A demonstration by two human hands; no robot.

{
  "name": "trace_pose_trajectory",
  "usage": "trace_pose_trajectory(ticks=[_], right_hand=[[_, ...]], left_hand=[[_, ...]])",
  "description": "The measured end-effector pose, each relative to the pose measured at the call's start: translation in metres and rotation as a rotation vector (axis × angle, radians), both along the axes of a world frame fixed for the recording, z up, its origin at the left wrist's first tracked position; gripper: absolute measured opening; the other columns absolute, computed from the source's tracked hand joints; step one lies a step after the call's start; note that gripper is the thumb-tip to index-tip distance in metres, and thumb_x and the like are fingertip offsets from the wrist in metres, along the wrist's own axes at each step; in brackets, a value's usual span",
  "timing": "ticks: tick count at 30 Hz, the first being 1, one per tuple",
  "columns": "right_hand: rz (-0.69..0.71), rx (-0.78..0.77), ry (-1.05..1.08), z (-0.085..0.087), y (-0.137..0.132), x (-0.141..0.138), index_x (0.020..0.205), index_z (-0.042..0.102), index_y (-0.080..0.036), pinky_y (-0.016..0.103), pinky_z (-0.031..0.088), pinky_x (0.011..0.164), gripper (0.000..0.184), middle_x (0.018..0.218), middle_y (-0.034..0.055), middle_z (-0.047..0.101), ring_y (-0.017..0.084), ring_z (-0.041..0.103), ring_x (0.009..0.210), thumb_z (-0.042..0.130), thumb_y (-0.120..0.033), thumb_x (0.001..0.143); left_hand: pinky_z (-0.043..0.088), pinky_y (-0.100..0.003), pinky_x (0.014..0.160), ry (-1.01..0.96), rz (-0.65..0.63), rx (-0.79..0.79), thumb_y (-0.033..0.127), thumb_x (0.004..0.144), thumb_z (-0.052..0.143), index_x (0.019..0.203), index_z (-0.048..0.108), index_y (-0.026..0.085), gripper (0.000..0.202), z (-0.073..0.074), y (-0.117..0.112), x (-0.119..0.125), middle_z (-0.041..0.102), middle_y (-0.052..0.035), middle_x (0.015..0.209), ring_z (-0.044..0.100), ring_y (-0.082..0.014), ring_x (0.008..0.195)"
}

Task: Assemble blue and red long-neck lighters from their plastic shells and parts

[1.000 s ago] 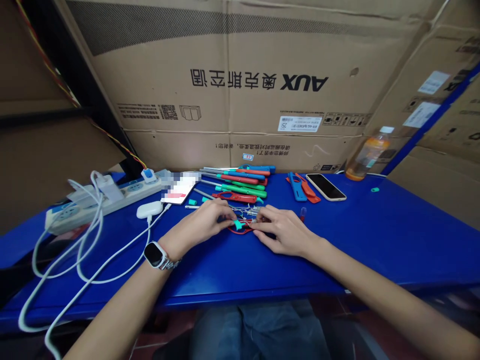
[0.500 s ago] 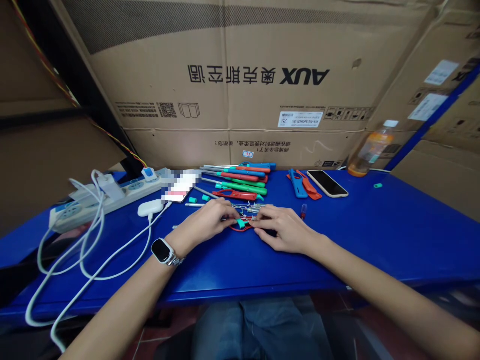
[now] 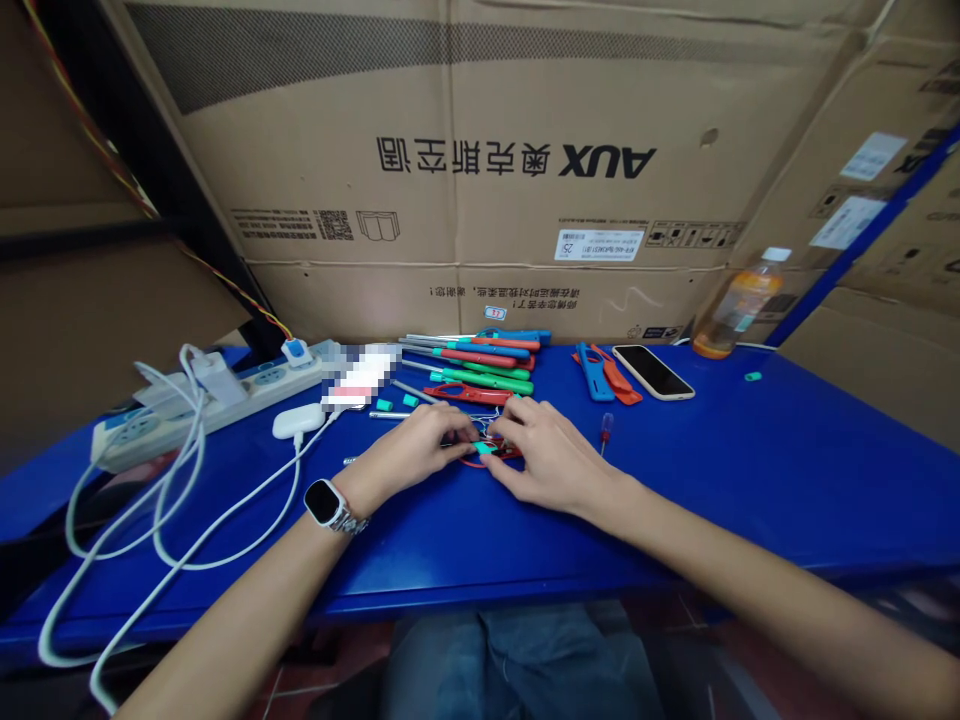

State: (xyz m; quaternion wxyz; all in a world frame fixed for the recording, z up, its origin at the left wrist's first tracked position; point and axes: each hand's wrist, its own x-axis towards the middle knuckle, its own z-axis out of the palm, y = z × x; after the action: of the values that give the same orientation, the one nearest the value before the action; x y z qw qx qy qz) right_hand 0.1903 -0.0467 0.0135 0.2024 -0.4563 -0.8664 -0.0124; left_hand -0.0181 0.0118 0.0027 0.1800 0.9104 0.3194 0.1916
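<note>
My left hand, with a smartwatch on its wrist, rests on the blue table with its fingers pinched around a thin metal pin beside a small teal cap. My right hand lies just right of it, fingers curled over the same cluster of small metal pins and a red plastic piece. The fingertips of both hands almost meet. Behind them lies a row of red, green and blue handled tools.
A white power strip with plugs and looping white cables fills the left side. A white charger, a phone, red and blue plastic tools, a drink bottle and large cardboard boxes stand behind.
My right hand has slid left and slightly forward, closing over the small parts. My left hand has barely moved.
</note>
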Motion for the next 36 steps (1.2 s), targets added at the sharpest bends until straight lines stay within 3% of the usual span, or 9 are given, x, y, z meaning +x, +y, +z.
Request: trace_pose_trajectory(ticks=[6,9,15,20,26,31,36], right_hand=[[-0.054,-0.096,0.044,-0.013,0.010,-0.018,0.096,0.059,-0.017,0.030,0.043,0.075,0.011,0.092,0.0067,0.065,0.020,0.060,0.087,0.058,-0.024,0.087],[-0.081,-0.133,0.102,-0.018,0.011,-0.017,0.098,0.058,-0.018,0.028,0.043,0.072,0.013,0.094,0.0066,0.065,0.019,0.062,0.087,0.058,-0.022,0.086],[-0.082,-0.145,0.144,-0.021,0.011,-0.017,0.097,0.062,-0.018,0.026,0.044,0.075,0.014,0.096,0.0058,0.065,0.018,0.062,0.089,0.058,-0.018,0.084],[-0.102,-0.134,0.051,-0.016,0.012,-0.018,0.090,0.067,-0.017,0.026,0.042,0.069,0.012,0.092,0.0054,0.063,0.017,0.061,0.084,0.056,-0.018,0.085],[-0.115,-0.117,-0.066,-0.013,0.012,0.000,0.083,0.064,-0.016,0.027,0.040,0.069,0.014,0.085,0.0054,0.063,0.016,0.059,0.077,0.051,-0.009,0.083],[-0.071,-0.009,0.089,-0.006,0.006,-0.008,0.092,0.062,-0.017,0.027,0.043,0.071,0.014,0.091,0.0053,0.063,0.017,0.058,0.081,0.051,-0.015,0.084],[-0.011,-0.070,-0.041,0.001,0.015,-0.028,0.090,0.062,-0.017,0.031,0.044,0.072,0.012,0.092,0.0081,0.063,0.021,0.057,0.087,0.060,-0.027,0.084]], left_hand=[[0.047,-0.028,0.075,-0.013,-0.008,0.007,0.017,0.088,0.064,0.086,0.066,0.017,0.003,-0.002,0.001,0.000,0.068,-0.0019,0.084,0.062,-0.0176,0.082],[0.048,-0.030,0.077,-0.017,-0.001,0.039,0.023,0.086,0.067,0.091,0.065,0.017,0.008,0.002,-0.003,-0.004,0.063,-0.0034,0.093,0.060,-0.0191,0.087],[0.047,-0.030,0.081,0.091,-0.113,0.066,0.024,0.092,0.061,0.094,0.072,0.019,0.012,0.001,-0.006,-0.013,0.055,-0.0039,0.099,0.058,-0.0174,0.089],[0.047,-0.029,0.080,0.129,-0.117,0.117,0.024,0.095,0.058,0.093,0.073,0.018,0.016,-0.004,-0.003,-0.014,0.056,-0.0050,0.097,0.058,-0.0179,0.089],[0.047,-0.028,0.074,0.140,-0.059,0.158,0.023,0.095,0.057,0.088,0.072,0.016,0.019,-0.001,-0.003,-0.023,0.057,-0.0048,0.092,0.058,-0.0161,0.080],[0.047,-0.027,0.075,0.098,-0.124,0.119,0.024,0.097,0.053,0.092,0.073,0.018,0.022,-0.005,-0.005,-0.022,0.058,-0.0045,0.092,0.058,-0.0151,0.079],[0.047,-0.027,0.075,0.096,-0.108,0.129,0.023,0.097,0.053,0.087,0.073,0.017,0.024,-0.008,-0.005,-0.022,0.057,-0.0051,0.090,0.058,-0.0159,0.079]])
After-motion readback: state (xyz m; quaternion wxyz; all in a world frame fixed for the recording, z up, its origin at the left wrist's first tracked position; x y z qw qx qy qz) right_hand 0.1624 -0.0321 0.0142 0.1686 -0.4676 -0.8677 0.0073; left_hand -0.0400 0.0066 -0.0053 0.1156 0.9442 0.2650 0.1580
